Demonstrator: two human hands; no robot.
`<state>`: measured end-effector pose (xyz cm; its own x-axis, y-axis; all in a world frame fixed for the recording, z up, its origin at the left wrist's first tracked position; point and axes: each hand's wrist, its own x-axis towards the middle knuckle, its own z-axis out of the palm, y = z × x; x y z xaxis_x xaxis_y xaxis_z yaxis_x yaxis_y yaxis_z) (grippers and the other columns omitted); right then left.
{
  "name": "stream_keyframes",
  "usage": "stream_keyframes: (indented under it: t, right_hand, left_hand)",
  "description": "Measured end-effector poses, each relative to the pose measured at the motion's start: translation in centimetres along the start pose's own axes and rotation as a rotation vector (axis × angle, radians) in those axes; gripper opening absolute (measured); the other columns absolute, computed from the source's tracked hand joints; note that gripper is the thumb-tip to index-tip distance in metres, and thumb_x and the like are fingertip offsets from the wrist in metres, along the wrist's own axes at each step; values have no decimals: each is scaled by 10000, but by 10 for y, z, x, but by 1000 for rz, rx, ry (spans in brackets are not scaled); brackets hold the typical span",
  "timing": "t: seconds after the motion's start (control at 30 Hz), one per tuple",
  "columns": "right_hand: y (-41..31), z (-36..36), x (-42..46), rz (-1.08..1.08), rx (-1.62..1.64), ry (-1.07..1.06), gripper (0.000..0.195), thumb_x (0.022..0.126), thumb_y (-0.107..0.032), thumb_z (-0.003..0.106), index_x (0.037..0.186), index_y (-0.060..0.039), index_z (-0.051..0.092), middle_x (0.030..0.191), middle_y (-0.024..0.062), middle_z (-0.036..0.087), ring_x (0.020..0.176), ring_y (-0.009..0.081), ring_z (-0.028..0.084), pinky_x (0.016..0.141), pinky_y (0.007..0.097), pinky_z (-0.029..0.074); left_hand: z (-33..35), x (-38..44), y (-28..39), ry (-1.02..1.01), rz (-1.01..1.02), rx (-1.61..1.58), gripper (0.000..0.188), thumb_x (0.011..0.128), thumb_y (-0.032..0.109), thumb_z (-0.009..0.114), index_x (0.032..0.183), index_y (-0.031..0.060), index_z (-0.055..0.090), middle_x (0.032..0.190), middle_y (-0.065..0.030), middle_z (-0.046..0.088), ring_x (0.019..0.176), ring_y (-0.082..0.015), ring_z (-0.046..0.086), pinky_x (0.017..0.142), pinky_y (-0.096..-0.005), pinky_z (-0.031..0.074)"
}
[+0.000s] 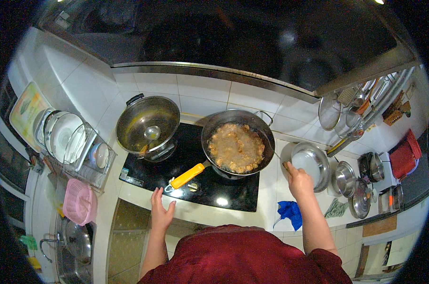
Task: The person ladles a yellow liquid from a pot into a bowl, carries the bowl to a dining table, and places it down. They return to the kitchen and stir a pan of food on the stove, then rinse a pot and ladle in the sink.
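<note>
On the right burner of the black glass hob (214, 198), a wok (203, 138) holds battered pieces of food (237, 147) frying in bubbling oil. Its yellow handle (187, 176) points towards me at lower left. My left hand (162, 213) is near the end of that handle, fingers apart and holding nothing. My right hand (300, 181) grips the brown handle (286, 165) of a utensil, just left of a steel basin (324, 159). A thin shaft reaches from it towards the wok's right rim; its working end cannot be made out.
A second wok (124, 131) with a ladle (151, 133) stands on the left burner. Left are a dish rack (102, 177), a pink basket (80, 202) and a sink (61, 273). A blue cloth (290, 214) and steel bowls (345, 179) lie right. Strainers (329, 113) hang at the wall.
</note>
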<state>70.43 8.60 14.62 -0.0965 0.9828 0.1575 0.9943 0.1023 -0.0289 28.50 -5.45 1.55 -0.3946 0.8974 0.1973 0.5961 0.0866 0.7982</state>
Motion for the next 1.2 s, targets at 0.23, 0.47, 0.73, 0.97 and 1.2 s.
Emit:
stream_keyframes:
  t: [0.23,0.47,0.73,0.97,1.2]
  right_hand:
    - [-5,-43,-22,-62,129,-75,450,776,-161,625,1214,-223,539,871,164,619,768,357,606,672,444,496]
    - [-25,-59,-42,-244,415,-283,436,786,-216,626,1214,-213,550,881,175,622,809,356,598,728,422,483]
    - [-19,-101,-29,-288,245,-208,350,755,-172,630,1104,-177,624,840,149,632,767,330,607,686,406,490]
    - [-24,-115,-31,-208,-31,-201,357,735,-198,670,1082,-276,637,755,122,596,713,320,600,643,412,484]
    - [-15,-11,-52,-127,47,90,537,758,9,541,1251,-204,512,856,144,544,755,326,575,638,406,481]
  left_hand:
    - [-5,3,4,0,-13,34,615,760,148,659,1290,20,375,1340,-240,339,1241,-374,354,1027,-410,302]
    - [-1,10,1,-47,-24,6,616,752,148,665,1286,25,382,1346,-236,335,1238,-377,356,1025,-413,306]
    - [-8,6,-18,16,-18,72,628,752,146,672,1307,77,388,1372,-178,323,1182,-318,425,946,-412,376]
    - [-22,-2,-29,40,26,65,607,757,209,668,1277,44,401,1337,-233,346,1236,-376,358,1018,-416,318]
    - [-29,2,-44,96,-79,-53,590,780,225,670,1274,35,410,1306,-209,399,1158,-323,461,940,-384,412]
